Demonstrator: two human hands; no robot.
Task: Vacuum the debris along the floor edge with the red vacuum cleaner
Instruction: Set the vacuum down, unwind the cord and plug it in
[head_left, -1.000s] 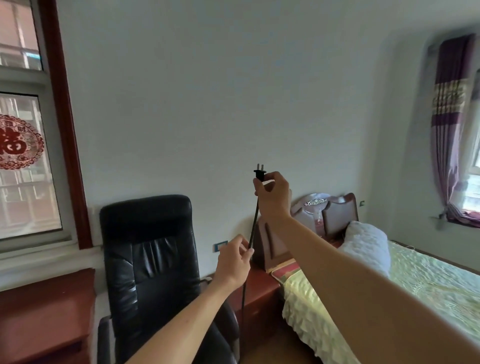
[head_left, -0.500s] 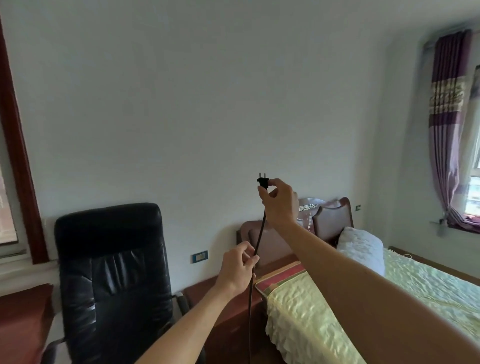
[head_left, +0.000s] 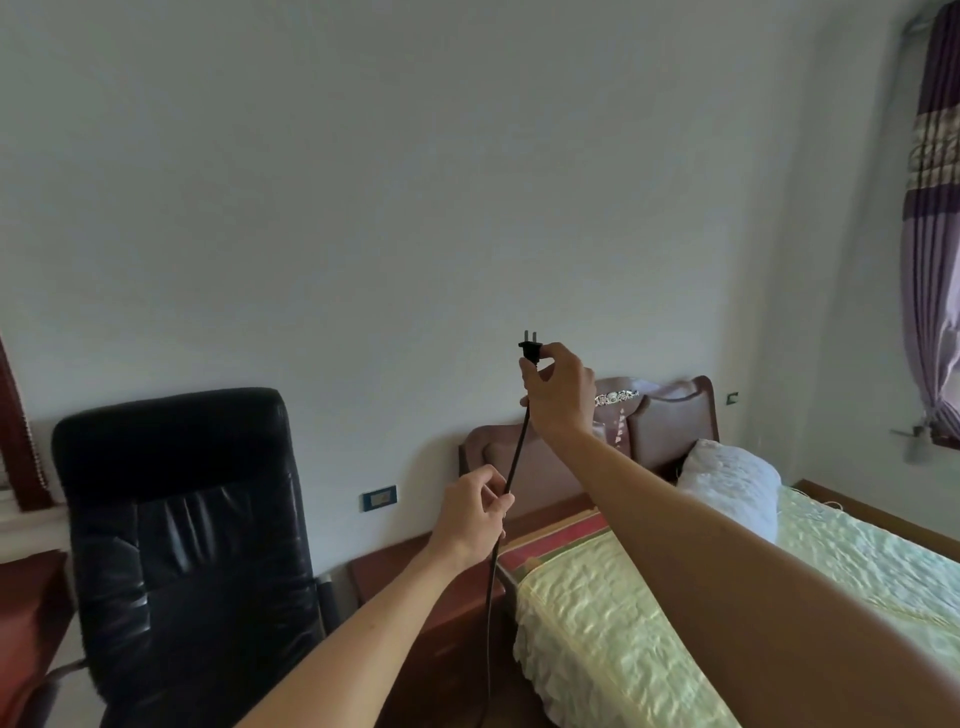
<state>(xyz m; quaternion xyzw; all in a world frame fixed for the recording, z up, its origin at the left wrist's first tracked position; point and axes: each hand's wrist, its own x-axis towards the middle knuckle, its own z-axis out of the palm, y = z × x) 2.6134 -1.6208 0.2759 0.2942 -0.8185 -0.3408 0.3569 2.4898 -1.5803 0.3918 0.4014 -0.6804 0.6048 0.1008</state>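
Note:
My right hand (head_left: 558, 397) pinches a black two-pin plug (head_left: 530, 351) held up in front of the white wall, pins pointing up. The black power cord (head_left: 492, 571) hangs down from the plug and runs out of view at the bottom. My left hand (head_left: 475, 512) grips the cord lower down, about a forearm's length below the plug. A wall socket (head_left: 380, 498) sits low on the wall, left of my left hand. The red vacuum cleaner and the floor edge are out of view.
A black leather office chair (head_left: 182, 545) stands at the lower left. A reddish wooden nightstand (head_left: 410, 577) sits between chair and bed. The bed (head_left: 727, 597) with a pale green cover, white pillow (head_left: 732, 483) and brown headboard (head_left: 670, 415) fills the right. Purple curtains (head_left: 930, 260) hang far right.
The view has swung right: the window has left the frame and the chair has shifted left. Both hands keep hold of the plug and cord, and the socket has come into clear view.

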